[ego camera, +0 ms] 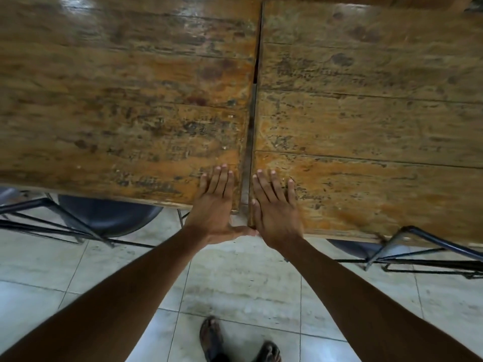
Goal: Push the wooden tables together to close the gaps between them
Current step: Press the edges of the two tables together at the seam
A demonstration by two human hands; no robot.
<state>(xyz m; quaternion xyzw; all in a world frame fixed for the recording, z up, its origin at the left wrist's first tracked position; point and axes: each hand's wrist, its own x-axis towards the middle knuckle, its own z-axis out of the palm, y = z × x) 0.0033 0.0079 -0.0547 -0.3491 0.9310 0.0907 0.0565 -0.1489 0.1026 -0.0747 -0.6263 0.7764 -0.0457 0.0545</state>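
I see my left hand (216, 205) lying flat, fingers spread and holding nothing, on the near corner of the left desk (125, 100), and my right hand (274, 210) flat the same way on the right desk (366, 113), with a thin gap (251, 131) between them.

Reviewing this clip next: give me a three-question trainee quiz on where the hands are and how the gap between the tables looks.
1. True or false: the left hand and the right hand both lie flat on the same table.
2. Multiple choice: the gap between the left table and the right table looks A) fully shut, B) narrow and open, wider at the near end, C) bridged by a cloth.
3. Short answer: what dark round thing sits under the left table's near edge?

Key:
1. False; one hand per table, either side of the gap.
2. B.
3. A stool seat.
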